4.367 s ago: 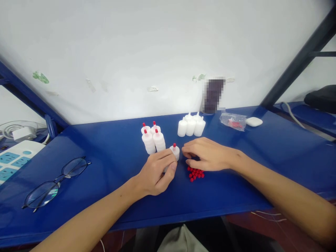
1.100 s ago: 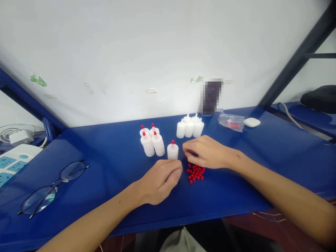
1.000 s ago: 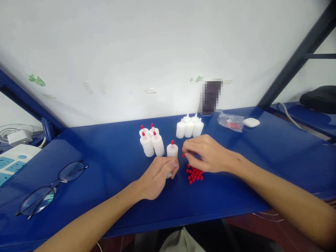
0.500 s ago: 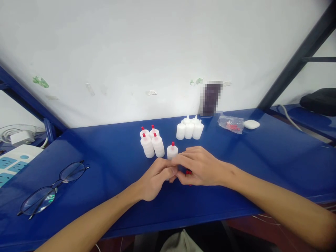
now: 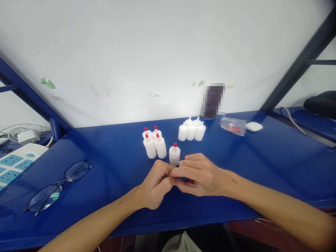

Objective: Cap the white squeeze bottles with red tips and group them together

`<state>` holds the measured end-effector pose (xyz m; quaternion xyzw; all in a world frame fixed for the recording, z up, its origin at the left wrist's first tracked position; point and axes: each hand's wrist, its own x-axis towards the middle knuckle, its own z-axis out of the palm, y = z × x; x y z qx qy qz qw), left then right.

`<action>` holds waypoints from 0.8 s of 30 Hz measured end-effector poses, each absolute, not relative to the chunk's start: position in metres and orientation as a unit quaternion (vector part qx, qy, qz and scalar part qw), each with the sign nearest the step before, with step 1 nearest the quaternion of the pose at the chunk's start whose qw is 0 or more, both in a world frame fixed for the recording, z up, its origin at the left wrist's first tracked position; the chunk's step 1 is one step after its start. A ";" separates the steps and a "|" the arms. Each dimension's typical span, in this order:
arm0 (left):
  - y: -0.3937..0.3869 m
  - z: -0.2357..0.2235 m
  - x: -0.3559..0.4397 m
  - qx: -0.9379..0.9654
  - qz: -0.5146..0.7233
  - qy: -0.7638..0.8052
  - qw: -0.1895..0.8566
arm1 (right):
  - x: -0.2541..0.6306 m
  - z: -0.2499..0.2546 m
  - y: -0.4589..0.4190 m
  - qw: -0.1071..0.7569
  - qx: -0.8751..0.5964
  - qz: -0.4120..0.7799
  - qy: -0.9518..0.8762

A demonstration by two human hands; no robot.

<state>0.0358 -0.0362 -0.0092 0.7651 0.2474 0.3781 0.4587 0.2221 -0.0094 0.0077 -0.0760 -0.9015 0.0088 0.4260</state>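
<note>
My left hand point(image 5: 158, 183) and my right hand point(image 5: 201, 175) meet above the front of the blue table. Both are closed, fingertips pressed together; what they pinch is hidden by the fingers. A bit of red point(image 5: 191, 181) shows through a gap by my right hand, mostly covered. Just beyond my fingers stands a white squeeze bottle point(image 5: 174, 155) with a red tip cap. Behind it to the left, several more red-capped white bottles point(image 5: 151, 147) stand in a tight group. To the right, several white bottles with bare nozzles point(image 5: 191, 132) stand upright together.
Eyeglasses point(image 5: 61, 185) lie on the blue table point(image 5: 118, 175) at left, beside a power strip point(image 5: 23, 161). At the back right are a clear plastic bag point(image 5: 233, 126) with red pieces, a white rounded case point(image 5: 253, 126) and a blurred-out dark object point(image 5: 214, 100) against the wall.
My joined hands have come slightly nearer to me, uncovering more of the single capped bottle. The red pieces by my right hand are now more hidden. The whole view has shifted a little.
</note>
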 end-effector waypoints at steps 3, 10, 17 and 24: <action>-0.037 -0.008 0.036 0.773 0.382 0.242 0.445 | 0.221 0.008 -0.011 0.425 -0.073 0.037 -0.901; -0.033 -0.005 0.038 0.753 0.431 0.233 0.438 | 0.228 0.013 -0.007 0.478 -0.124 0.011 -0.869; -0.031 -0.013 0.038 0.715 0.512 0.359 0.312 | 0.239 0.017 0.016 0.567 -0.289 0.094 -0.765; -0.029 -0.007 0.042 0.708 0.473 0.460 0.252 | 0.230 0.012 0.020 0.449 -0.305 0.125 -0.830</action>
